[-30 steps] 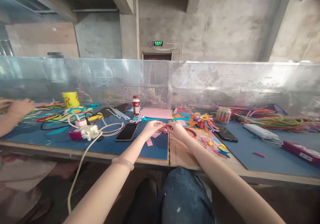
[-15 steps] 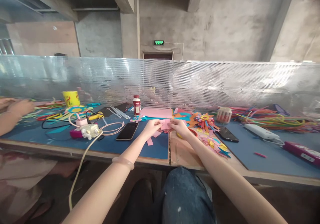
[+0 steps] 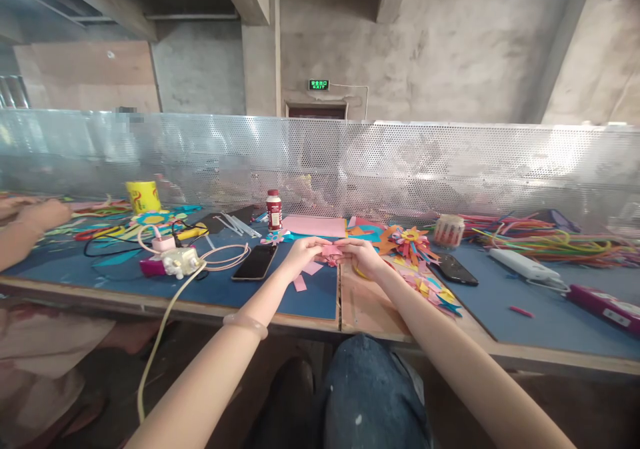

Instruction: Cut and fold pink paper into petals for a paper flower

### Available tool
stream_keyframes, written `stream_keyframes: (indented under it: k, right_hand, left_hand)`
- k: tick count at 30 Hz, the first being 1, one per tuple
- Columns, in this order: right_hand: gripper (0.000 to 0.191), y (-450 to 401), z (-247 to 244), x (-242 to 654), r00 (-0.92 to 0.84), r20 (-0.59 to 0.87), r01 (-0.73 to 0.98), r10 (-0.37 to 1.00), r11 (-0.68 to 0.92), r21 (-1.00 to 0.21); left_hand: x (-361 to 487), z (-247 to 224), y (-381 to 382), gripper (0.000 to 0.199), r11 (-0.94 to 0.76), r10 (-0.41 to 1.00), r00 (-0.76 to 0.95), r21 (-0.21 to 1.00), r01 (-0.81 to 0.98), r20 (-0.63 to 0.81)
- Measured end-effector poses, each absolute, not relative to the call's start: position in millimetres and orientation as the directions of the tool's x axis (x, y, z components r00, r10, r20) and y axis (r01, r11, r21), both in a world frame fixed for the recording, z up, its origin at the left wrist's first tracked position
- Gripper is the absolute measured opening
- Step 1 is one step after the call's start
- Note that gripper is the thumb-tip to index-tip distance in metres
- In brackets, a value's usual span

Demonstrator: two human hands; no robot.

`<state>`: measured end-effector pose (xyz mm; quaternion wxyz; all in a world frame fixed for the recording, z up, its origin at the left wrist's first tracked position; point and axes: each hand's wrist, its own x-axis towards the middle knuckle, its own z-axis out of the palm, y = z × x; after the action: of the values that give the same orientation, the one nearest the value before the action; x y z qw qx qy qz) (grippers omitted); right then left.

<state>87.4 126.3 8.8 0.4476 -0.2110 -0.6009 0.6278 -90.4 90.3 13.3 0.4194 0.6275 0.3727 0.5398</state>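
Between my two hands is a small piece of pink paper [image 3: 331,250], held just above the table. My left hand [image 3: 306,251] pinches its left side, and my right hand [image 3: 361,253] grips its right side, with the fingertips of both nearly meeting along the top. Loose pink paper pieces [image 3: 300,283] lie under and beside my left hand. A larger pink sheet [image 3: 315,225] rests behind my hands. To the right of my right hand are an orange paper flower [image 3: 410,239] and a heap of cut paper strips [image 3: 430,287].
A black phone [image 3: 255,263] lies left of my hands, near a power strip [image 3: 175,263] with cables. A red-capped bottle [image 3: 274,210] stands behind. Rightward are another phone [image 3: 457,269], a clear jar [image 3: 449,230] and coloured pipe cleaners [image 3: 555,239]. Another person's hands [image 3: 47,217] work at far left.
My fingertips have come closer together over the pink paper. Less of the paper shows, and it looks folded or tilted flatter than before.
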Motion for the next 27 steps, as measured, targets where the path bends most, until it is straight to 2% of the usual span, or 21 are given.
stream_keyframes:
  k: [8,18,22,27]
  right_hand:
    - [0.015,129,5,85,-0.505,0.313,-0.287,0.805,0.185,-0.94]
    - [0.015,129,3,83,-0.511,0.318,-0.153,0.798,0.28,-0.948]
    - [0.023,128,1,79,-0.472,0.36,-0.103,0.805,0.355,-0.929]
    - [0.029,128,2,79,-0.454,0.367,-0.094,0.812,0.365,-0.926]
  left_hand:
    - [-91,15,87,0.024,-0.295,0.942,0.156,0.955,-0.028,0.296]
    - [-92,5,94,0.023,-0.337,0.935,0.148,0.938,0.08,0.323]
    - [-92,3,96,0.025,-0.343,0.935,0.125,0.935,0.089,0.331]
    - [-93,1,100,0.02,-0.361,0.928,0.134,0.927,0.103,0.347]
